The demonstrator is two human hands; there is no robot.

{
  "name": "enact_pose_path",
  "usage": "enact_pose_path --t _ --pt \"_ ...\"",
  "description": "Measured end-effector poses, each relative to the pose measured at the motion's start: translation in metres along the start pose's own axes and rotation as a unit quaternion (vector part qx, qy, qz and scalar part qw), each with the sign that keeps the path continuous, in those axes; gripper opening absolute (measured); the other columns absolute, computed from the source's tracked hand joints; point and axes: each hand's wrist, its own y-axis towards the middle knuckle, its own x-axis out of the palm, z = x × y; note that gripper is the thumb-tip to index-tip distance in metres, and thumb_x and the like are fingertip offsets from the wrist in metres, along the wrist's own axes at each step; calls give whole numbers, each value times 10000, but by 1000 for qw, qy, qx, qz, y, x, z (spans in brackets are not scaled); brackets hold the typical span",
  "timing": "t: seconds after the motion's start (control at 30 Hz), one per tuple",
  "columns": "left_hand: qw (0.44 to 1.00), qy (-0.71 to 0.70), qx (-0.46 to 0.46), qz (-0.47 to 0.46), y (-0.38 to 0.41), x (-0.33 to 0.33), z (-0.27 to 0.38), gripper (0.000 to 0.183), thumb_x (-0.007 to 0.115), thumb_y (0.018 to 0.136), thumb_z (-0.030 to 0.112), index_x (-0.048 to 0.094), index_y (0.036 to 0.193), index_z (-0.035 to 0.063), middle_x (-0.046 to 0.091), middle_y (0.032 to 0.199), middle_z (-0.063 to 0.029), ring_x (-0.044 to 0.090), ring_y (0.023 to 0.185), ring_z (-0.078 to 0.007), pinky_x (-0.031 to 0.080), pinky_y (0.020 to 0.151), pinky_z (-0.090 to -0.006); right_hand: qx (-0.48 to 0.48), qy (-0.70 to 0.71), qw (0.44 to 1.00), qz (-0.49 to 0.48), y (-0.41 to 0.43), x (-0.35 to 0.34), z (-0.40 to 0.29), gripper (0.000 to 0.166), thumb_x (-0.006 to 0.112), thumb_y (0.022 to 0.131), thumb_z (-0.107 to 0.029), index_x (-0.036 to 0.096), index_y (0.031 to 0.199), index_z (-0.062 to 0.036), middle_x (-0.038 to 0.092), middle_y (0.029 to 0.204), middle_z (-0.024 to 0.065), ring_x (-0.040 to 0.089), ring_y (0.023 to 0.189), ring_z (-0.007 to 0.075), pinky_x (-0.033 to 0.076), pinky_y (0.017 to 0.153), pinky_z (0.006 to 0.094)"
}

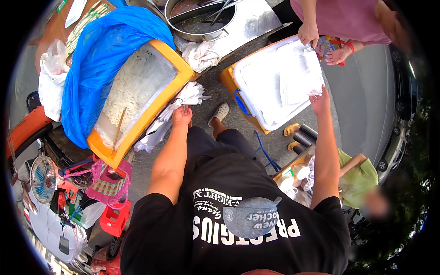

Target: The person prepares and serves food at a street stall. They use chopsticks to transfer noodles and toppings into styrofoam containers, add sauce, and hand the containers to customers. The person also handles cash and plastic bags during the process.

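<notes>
My left hand (pixel 182 116) is at a bundle of white plastic bags (pixel 189 93) hanging beside a yellow-rimmed insulated box (pixel 137 134), its fingers closed at the lower edge of the bundle. White noodles (pixel 129 91) and a wooden stick (pixel 118 130) lie in that box. My right hand (pixel 320 100) grips the near corner of a thin white plastic bag (pixel 314 86), which seems to hold a flat white container (pixel 290 86). This rests over a white lidded tub (pixel 254 117) with a blue handle. Another person's hand (pixel 308 33) touches the bag's far end.
Blue plastic sheeting (pixel 92 65) drapes over the noodle box. A divided metal pot (pixel 201 34) with utensils stands on a metal counter (pixel 259 20). A person in pink (pixel 347 20) stands across; one in green (pixel 361 175) is at right, near a box of cups (pixel 299 172).
</notes>
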Motion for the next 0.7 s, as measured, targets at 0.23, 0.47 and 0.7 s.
enact_pose_path --t 0.23,0.47,0.7 --pt "979 189 -17 -75 -2 -33 14 192 652 947 123 608 1133 105 653 1120 -35 626 1020 -204 486 882 -426 -306 -231 923 -19 -100 33 60 229 652 984 -235 622 1065 -23 670 1027 71 629 941 159 502 810 324" --pt "866 490 -48 -88 -91 -45 45 193 672 962 200 598 1132 148 685 1001 -25 656 864 -185 537 773 -394 248 -201 898 -303 -198 211 312 207 601 1018 -184 630 1186 -66 719 1060 71 695 940 173 546 768 285" --pt "772 617 -14 -152 -165 -60 87 267 645 990 240 580 1222 125 683 1053 -15 643 878 -128 520 773 -292 223 -67 959 -162 -176 328 451 100 641 957 -109 635 1057 -107 659 871 38 599 708 159 482 599 304"
